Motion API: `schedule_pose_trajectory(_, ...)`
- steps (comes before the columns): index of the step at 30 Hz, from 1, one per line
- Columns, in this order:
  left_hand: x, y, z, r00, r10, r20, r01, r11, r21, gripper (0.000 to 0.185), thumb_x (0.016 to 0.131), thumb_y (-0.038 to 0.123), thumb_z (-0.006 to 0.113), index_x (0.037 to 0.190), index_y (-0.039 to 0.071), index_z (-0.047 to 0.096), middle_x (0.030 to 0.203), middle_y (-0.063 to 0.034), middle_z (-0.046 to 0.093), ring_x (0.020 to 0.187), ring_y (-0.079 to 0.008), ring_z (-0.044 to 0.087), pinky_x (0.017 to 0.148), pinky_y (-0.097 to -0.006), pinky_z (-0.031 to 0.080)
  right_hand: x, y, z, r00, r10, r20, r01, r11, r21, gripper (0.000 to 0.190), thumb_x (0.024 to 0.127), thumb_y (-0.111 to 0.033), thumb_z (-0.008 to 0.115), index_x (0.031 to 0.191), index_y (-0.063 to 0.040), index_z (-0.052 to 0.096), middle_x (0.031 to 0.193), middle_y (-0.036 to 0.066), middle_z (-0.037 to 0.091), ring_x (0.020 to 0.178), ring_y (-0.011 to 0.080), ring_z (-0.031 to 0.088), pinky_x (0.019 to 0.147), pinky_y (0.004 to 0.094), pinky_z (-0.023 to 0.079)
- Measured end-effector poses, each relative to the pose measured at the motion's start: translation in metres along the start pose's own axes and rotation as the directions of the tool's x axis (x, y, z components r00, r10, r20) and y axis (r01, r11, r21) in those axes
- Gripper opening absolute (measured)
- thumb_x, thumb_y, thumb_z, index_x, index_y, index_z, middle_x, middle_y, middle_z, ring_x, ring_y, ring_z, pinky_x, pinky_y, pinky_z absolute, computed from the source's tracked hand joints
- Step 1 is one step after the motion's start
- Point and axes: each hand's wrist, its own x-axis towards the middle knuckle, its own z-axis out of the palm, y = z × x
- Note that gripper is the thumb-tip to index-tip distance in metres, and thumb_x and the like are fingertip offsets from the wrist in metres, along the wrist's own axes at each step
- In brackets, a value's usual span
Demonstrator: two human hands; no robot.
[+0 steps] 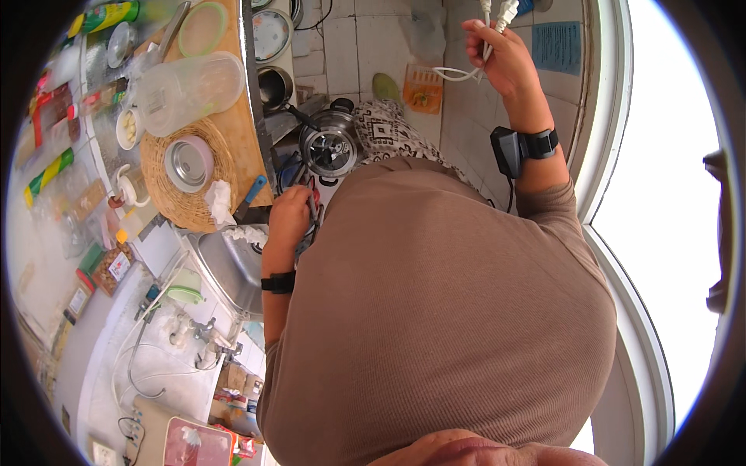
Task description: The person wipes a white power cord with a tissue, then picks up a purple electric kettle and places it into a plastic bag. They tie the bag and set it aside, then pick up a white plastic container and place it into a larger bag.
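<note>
My right hand (499, 58), raised near the tiled wall at the top, grips white electrical cords with plugs (506, 16); a loop of white cord (457, 74) hangs beside it. Low by the counter edge is my left hand (291, 211), its fingers bent around the end of something thin and dark; what it is cannot be told. Above that hand lies a stainless steel pot (331, 145) with dark items in it. A spatula with a blue handle (254, 190) rests on the wooden board, just left of my left hand.
A wicker tray (154, 192) with a pink-rimmed bowl (189, 163) and a large plastic container (189, 90) stand on the wooden board (247, 140). A metal sink (221, 262) lies below. A black-handled saucepan (274, 87) sits near plates (271, 35). A window frame (618, 262) runs along the right.
</note>
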Motion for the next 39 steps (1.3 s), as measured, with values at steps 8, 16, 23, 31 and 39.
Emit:
schedule_pose_trajectory(8, 0.006, -0.002, -0.003, 0.99, -0.013, -0.137, -0.018, 0.975, -0.222, 0.018, 0.087, 0.002, 0.052, 0.102, 0.001, 0.063, 0.095, -0.0152, 0.063, 0.084, -0.0326, 0.063, 0.075, -0.0368, 0.051, -0.003, -0.028, 0.033, 0.999, 0.012, 0.042, -0.013, 1.0, 0.003, 0.018, 0.095, -0.015, 0.058, 0.102, 0.001, 0.062, 0.074, 0.003, 0.056, 0.065, 0.014, 0.055, 0.055, 0.0272, 0.041)
schedule_pose_trajectory(16, 0.022, 0.026, -0.085, 0.926, -0.361, -0.108, 0.192, 0.701, -0.687, 0.02, 0.091, 0.008, 0.058, 0.109, 0.0, 0.063, 0.1, -0.0088, 0.066, 0.084, -0.0174, 0.064, 0.075, -0.03, 0.052, 0.082, -0.054, 0.116, 0.96, 0.117, 0.253, -0.118, 0.993, -0.011, 0.015, 0.097, -0.014, 0.053, 0.104, -0.002, 0.06, 0.077, 0.003, 0.058, 0.065, 0.0141, 0.056, 0.056, 0.0264, 0.043)
schedule_pose_trajectory(23, 0.092, 0.064, -0.163, 0.908, -0.408, -0.094, 0.134, 0.494, -0.859, 0.025, 0.089, 0.006, 0.061, 0.114, 0.002, 0.065, 0.108, -0.0072, 0.068, 0.098, -0.0161, 0.063, 0.086, -0.0299, 0.049, 0.204, -0.084, 0.185, 0.877, 0.231, 0.422, -0.218, 0.973, -0.079, 0.013, 0.097, -0.014, 0.053, 0.103, -0.004, 0.06, 0.081, 0.004, 0.062, 0.068, 0.0124, 0.057, 0.058, 0.0258, 0.044)
schedule_pose_trajectory(31, 0.143, 0.071, -0.162, 0.756, -0.654, -0.017, 0.234, 0.295, -0.926, 0.025, 0.091, 0.003, 0.061, 0.115, 0.003, 0.064, 0.106, -0.005, 0.068, 0.097, -0.0131, 0.062, 0.084, -0.0274, 0.049, 0.297, -0.113, 0.209, 0.828, 0.41, 0.384, -0.347, 0.911, -0.224, 0.015, 0.097, -0.011, 0.053, 0.107, -0.004, 0.061, 0.083, 0.004, 0.062, 0.067, 0.0115, 0.056, 0.056, 0.0248, 0.042)
schedule_pose_trajectory(39, 0.145, 0.051, -0.124, 0.684, -0.725, 0.079, 0.404, 0.287, -0.868, 0.023, 0.091, 0.008, 0.061, 0.114, 0.002, 0.063, 0.102, -0.0063, 0.069, 0.091, -0.0125, 0.064, 0.08, -0.0272, 0.051, 0.305, -0.121, 0.233, 0.781, 0.466, 0.416, -0.367, 0.881, -0.299, 0.012, 0.095, -0.012, 0.056, 0.102, -0.005, 0.063, 0.081, 0.002, 0.061, 0.065, 0.0088, 0.053, 0.053, 0.0222, 0.039)
